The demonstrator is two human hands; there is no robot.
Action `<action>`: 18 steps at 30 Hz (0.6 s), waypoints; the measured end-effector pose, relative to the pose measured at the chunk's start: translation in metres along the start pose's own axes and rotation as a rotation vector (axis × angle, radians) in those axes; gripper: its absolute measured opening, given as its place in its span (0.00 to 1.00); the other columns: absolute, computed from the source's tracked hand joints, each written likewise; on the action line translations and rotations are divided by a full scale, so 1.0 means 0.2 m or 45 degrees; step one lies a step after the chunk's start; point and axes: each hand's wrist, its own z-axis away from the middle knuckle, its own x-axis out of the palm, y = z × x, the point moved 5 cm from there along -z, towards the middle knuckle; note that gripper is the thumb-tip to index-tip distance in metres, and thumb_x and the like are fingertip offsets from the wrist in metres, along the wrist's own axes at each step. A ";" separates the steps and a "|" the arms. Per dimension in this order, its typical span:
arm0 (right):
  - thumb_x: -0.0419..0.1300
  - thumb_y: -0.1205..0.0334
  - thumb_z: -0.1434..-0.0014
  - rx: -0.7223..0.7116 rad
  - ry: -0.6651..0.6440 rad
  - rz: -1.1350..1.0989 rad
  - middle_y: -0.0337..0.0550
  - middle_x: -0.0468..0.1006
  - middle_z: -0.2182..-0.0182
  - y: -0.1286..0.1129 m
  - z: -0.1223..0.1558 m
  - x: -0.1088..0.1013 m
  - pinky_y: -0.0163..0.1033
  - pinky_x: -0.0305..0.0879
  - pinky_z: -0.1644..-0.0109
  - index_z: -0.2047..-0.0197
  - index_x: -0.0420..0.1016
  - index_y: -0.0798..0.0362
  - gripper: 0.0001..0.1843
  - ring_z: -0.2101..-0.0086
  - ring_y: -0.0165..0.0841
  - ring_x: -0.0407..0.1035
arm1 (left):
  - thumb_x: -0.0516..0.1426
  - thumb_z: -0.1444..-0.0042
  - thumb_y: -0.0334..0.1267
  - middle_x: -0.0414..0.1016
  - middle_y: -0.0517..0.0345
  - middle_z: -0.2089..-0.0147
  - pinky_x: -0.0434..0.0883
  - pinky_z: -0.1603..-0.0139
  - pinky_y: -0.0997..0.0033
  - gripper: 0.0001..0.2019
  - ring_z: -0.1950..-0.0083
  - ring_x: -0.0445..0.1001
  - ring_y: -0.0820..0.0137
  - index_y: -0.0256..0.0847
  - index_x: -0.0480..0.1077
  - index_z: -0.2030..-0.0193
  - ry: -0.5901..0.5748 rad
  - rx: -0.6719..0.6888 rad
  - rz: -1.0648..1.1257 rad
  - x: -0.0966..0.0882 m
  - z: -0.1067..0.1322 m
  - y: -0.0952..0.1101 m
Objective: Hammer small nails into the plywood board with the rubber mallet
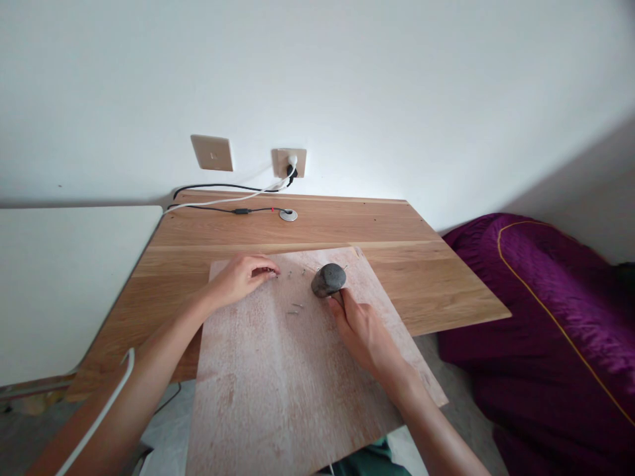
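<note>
My left hand (242, 279) is closed in a pinch on a nail (276, 275) near the far edge of a plywood board (258, 383); the fingers mostly cover the nail. Wrapped round the handle of a hammer (329, 279), my right hand (364, 328) keeps the dark, rounded head above the board, right of the pinched nail. Between the left fingers and the hammer head, small nails stand in a row, one of them here (290, 274). Another upright nail (346, 267) shows just past the head. Two loose nails (293, 312) lie flat nearer to me.
Under the board is a wooden desk (436, 277) against the wall. Cables (213, 187) run from a wall socket (276, 158) along its back, near a round grommet (288, 215). A white tabletop (74, 284) adjoins at left; purple fabric (496, 344) covers something at right.
</note>
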 end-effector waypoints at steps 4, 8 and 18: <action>0.45 0.55 0.23 0.005 -0.008 0.005 0.45 0.79 0.74 0.00 0.00 0.00 0.39 0.49 0.72 0.54 0.70 0.51 0.15 0.72 0.39 0.74 | 0.62 0.37 0.30 0.84 0.58 0.59 0.75 0.54 0.69 0.10 0.58 0.81 0.68 0.42 0.78 0.49 0.081 -0.024 0.007 0.00 0.00 0.00; 0.45 0.56 0.23 -0.009 0.016 0.011 0.45 0.79 0.73 -0.01 0.01 -0.01 0.39 0.49 0.72 0.54 0.70 0.51 0.15 0.72 0.39 0.74 | 0.63 0.38 0.29 0.83 0.61 0.62 0.75 0.53 0.69 0.10 0.61 0.80 0.70 0.41 0.76 0.51 0.116 -0.005 0.008 0.00 0.00 0.02; 0.45 0.55 0.23 -0.014 0.004 -0.017 0.46 0.79 0.73 0.00 0.00 -0.01 0.39 0.48 0.72 0.53 0.70 0.51 0.15 0.73 0.40 0.74 | 0.63 0.40 0.28 0.79 0.62 0.66 0.73 0.57 0.71 0.06 0.63 0.77 0.70 0.42 0.72 0.62 0.112 -0.003 0.001 0.01 0.00 0.02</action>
